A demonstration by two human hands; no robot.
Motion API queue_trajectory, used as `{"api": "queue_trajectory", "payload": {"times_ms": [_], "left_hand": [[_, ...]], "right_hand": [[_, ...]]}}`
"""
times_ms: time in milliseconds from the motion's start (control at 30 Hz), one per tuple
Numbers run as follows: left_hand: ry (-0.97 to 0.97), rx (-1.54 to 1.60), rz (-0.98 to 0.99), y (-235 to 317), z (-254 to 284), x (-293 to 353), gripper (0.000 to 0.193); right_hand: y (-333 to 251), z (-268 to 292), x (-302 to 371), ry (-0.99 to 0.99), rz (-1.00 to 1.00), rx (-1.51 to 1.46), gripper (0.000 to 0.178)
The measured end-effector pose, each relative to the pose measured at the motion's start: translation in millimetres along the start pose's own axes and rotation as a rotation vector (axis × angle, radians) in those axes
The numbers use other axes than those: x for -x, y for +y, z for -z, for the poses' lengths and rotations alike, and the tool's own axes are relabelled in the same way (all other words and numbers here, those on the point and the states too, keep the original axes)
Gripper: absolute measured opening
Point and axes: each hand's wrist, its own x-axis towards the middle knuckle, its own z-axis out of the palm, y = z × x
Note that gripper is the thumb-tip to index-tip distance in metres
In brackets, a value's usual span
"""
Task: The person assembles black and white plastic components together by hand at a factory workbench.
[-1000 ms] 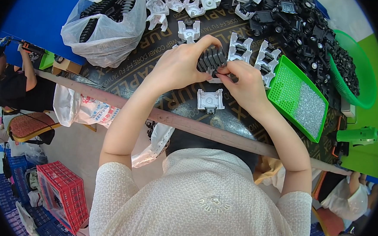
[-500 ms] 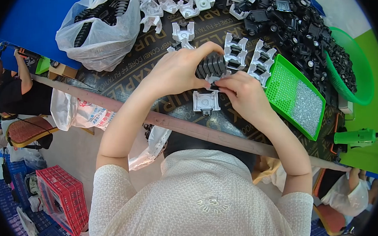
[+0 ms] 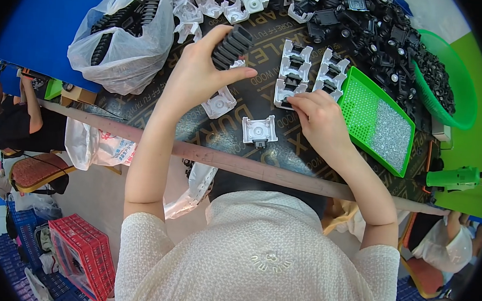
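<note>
Left hand (image 3: 199,73), upper centre: stack of black ribbed parts (image 3: 232,46) gripped, raised off surface (image 3: 160,124). Right hand (image 3: 321,119), centre right: fingertips pinched on white housing (image 3: 286,92) in row beside green tray (image 3: 378,120). Step judged: black insert being seated. Next move judged: fresh insert pulled from stack, aligned over loose housing (image 3: 259,130).

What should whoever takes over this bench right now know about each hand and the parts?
Left hand: grips a black ribbed stack, lifted above the table.
Right hand: fingertips on the nearest white bracket in the rows beside the green tray.
Done: the lined-up brackets already carry black inserts.
Left: two white brackets lie loose near the table's edge, more are piled at the far edge, and black parts are heaped by the green basket.
</note>
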Motion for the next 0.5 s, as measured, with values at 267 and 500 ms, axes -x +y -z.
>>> {"api": "queue_trajectory", "payload": {"times_ms": [267,500], "left_hand": [[0.021,-0.002,-0.011,-7,6,11,0.067],[0.036,0.057,0.013,1,7,16,0.066]], "right_hand": [[3,-1,0,0.018,-0.018,0.032,0.022],[-10,11,-8,0.131,0.031,0.082,0.018]]}}
